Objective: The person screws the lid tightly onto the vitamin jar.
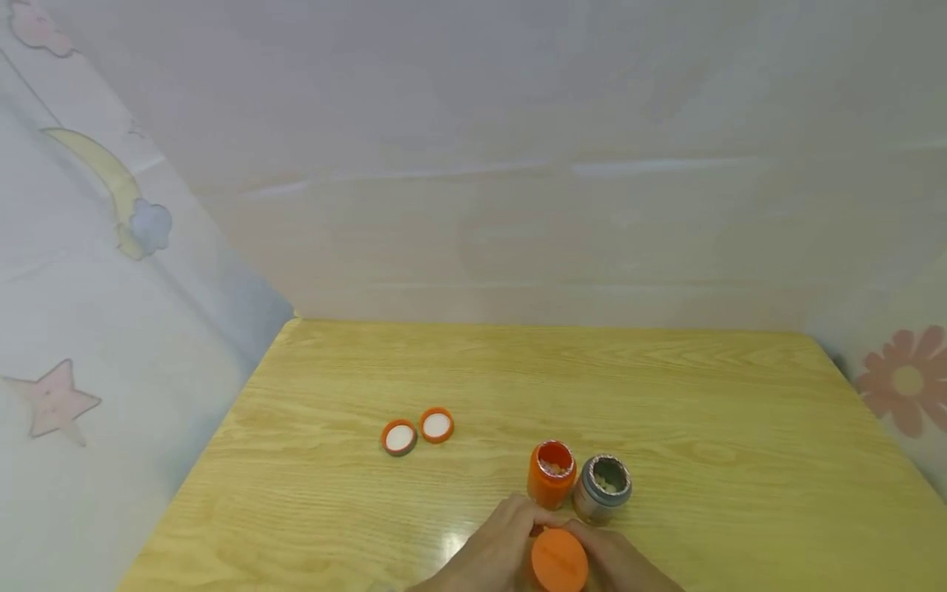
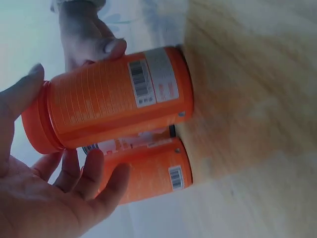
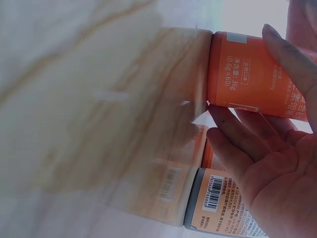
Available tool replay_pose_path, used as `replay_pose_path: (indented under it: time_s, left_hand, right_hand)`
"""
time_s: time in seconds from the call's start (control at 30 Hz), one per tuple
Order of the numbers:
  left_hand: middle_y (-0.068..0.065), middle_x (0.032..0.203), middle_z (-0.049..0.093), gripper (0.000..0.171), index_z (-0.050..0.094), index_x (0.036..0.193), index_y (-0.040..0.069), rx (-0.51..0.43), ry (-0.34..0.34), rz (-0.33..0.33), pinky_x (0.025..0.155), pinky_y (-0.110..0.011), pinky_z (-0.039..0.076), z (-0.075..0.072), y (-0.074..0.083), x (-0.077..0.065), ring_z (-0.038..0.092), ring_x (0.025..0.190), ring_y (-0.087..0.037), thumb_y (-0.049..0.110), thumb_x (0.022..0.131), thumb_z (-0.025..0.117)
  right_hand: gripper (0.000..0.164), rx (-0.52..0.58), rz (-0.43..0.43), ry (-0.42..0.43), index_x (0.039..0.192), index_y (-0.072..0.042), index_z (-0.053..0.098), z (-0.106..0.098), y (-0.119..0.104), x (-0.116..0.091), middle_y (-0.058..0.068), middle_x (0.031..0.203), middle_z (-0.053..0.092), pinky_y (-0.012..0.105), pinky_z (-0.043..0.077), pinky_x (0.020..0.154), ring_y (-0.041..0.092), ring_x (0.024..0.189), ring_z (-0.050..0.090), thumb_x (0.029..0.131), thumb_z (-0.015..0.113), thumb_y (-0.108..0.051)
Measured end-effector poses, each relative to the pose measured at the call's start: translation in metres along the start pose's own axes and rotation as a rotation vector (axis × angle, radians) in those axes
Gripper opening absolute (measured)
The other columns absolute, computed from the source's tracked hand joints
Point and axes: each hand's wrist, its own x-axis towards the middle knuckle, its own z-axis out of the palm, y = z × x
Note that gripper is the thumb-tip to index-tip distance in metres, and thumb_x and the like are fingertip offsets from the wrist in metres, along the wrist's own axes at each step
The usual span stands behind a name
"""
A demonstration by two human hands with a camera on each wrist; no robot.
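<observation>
- Standing close to the person, the closed orange jar (image 2: 116, 96) is between the two hands, and it looks to be upright on the table (image 1: 740, 427). Its long side runs up and down, with its orange lid (image 1: 560, 561) on top.
- The left hand (image 1: 496, 543) is up high on the jar. Its thumb is on one side of the lid and its fingers are on the other, so it holds the lid.
- The right hand (image 1: 617, 555) is lower down. Its thumb and fingers go round the body of the jar and hold it.
- So the left hand is nearer the lid and the right hand is nearer the body. That top-and-bottom split seems to matter most for a twist.
- Just past the hands are an open orange jar (image 1: 549, 485) and, on its right, an open grey jar (image 1: 595, 503). They stand side by side, with little pale bits inside.
- Farther off, to the left, a grey-sided cap (image 1: 400, 437) and an orange cap (image 1: 437, 425) lie close together, white insides up.
- Farthest away, a pale wall sheet (image 1: 518, 247) hangs behind the table.
</observation>
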Motion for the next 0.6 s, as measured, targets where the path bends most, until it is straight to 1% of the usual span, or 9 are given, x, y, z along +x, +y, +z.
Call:
replay_pose_path:
  time_s: [0.1, 0.17, 0.23, 0.33, 0.37, 0.43, 0.53, 0.57, 0.6]
  left_hand:
    - [0.000, 0.120, 0.049, 0.066, 0.045, 0.139, 0.014, -0.062, -0.007, 0.016, 0.097, -0.014, 0.041, -0.001, -0.001, 0.000, 0.045, 0.110, -0.006, 0.026, 0.083, 0.080]
    - [0.001, 0.119, 0.048, 0.063, 0.045, 0.142, 0.017, -0.073, -0.028, 0.031, 0.096, -0.013, 0.040, -0.003, -0.001, 0.000, 0.044, 0.110, -0.006, 0.026, 0.088, 0.076]
    - [0.000, 0.119, 0.051, 0.060, 0.046, 0.143, 0.018, -0.061, -0.038, 0.062, 0.096, -0.013, 0.040, -0.006, -0.002, 0.000, 0.046, 0.111, -0.007, 0.026, 0.090, 0.074]
    - [0.002, 0.126, 0.055, 0.060, 0.043, 0.145, 0.019, -0.055, -0.052, 0.107, 0.100, -0.015, 0.040, -0.010, -0.004, 0.000, 0.048, 0.116, -0.006, 0.029, 0.092, 0.070]
    - [0.004, 0.130, 0.054, 0.060, 0.042, 0.147, 0.021, -0.086, -0.067, 0.106, 0.102, -0.017, 0.039, -0.011, -0.004, -0.001, 0.048, 0.119, -0.005, 0.029, 0.094, 0.068]
    - [0.005, 0.138, 0.051, 0.059, 0.037, 0.150, 0.022, -0.154, -0.093, 0.105, 0.108, -0.020, 0.038, -0.013, -0.004, -0.004, 0.046, 0.126, -0.007, 0.028, 0.097, 0.064]
    - [0.006, 0.147, 0.046, 0.060, 0.032, 0.154, 0.022, -0.191, -0.126, 0.116, 0.113, -0.025, 0.036, -0.015, -0.005, -0.005, 0.042, 0.134, -0.008, 0.028, 0.100, 0.058]
    - [0.005, 0.148, 0.045, 0.061, 0.031, 0.154, 0.020, -0.189, -0.131, 0.127, 0.113, -0.026, 0.036, -0.015, -0.006, -0.006, 0.042, 0.135, -0.009, 0.027, 0.100, 0.059]
    - [0.001, 0.149, 0.046, 0.066, 0.030, 0.154, 0.016, -0.159, -0.124, 0.159, 0.113, -0.026, 0.036, -0.014, -0.008, -0.004, 0.043, 0.136, -0.011, 0.026, 0.098, 0.062]
  right_hand:
    - [0.054, 0.021, 0.023, -0.006, 0.135, -0.018, 0.052, -0.001, -0.002, -0.001, -0.005, 0.120, 0.068, 0.021, 0.052, 0.090, 0.000, 0.105, 0.061, 0.087, 0.076, -0.020]
    - [0.055, 0.041, 0.037, -0.012, 0.137, -0.019, 0.051, -0.001, -0.003, -0.001, -0.005, 0.121, 0.068, 0.021, 0.053, 0.089, 0.000, 0.105, 0.061, 0.088, 0.076, -0.021]
    - [0.055, 0.061, 0.054, -0.016, 0.137, -0.020, 0.050, -0.001, -0.005, 0.000, -0.006, 0.121, 0.067, 0.021, 0.053, 0.089, 0.000, 0.105, 0.061, 0.088, 0.075, -0.021]
    - [0.056, 0.074, 0.066, -0.020, 0.138, -0.022, 0.050, -0.001, -0.006, 0.000, -0.006, 0.122, 0.067, 0.021, 0.053, 0.089, 0.000, 0.105, 0.061, 0.088, 0.075, -0.022]
    - [0.056, 0.066, 0.061, -0.017, 0.138, -0.021, 0.050, -0.001, -0.007, 0.000, -0.006, 0.122, 0.067, 0.021, 0.053, 0.090, 0.000, 0.105, 0.061, 0.088, 0.076, -0.023]
    - [0.055, 0.060, 0.058, -0.013, 0.137, -0.022, 0.050, 0.000, -0.006, 0.000, -0.006, 0.122, 0.067, 0.022, 0.053, 0.090, 0.000, 0.105, 0.062, 0.088, 0.076, -0.023]
    - [0.055, 0.081, 0.084, -0.018, 0.138, -0.024, 0.050, 0.000, -0.006, -0.001, -0.008, 0.123, 0.066, 0.020, 0.051, 0.092, 0.000, 0.107, 0.061, 0.089, 0.075, -0.023]
    - [0.056, 0.071, 0.082, -0.014, 0.138, -0.024, 0.050, 0.000, -0.005, -0.001, -0.009, 0.124, 0.066, 0.020, 0.051, 0.093, 0.000, 0.107, 0.061, 0.089, 0.075, -0.024]
    - [0.057, 0.073, 0.080, -0.014, 0.139, -0.024, 0.048, 0.001, -0.005, -0.001, -0.009, 0.124, 0.066, 0.020, 0.051, 0.093, 0.001, 0.108, 0.061, 0.089, 0.075, -0.023]
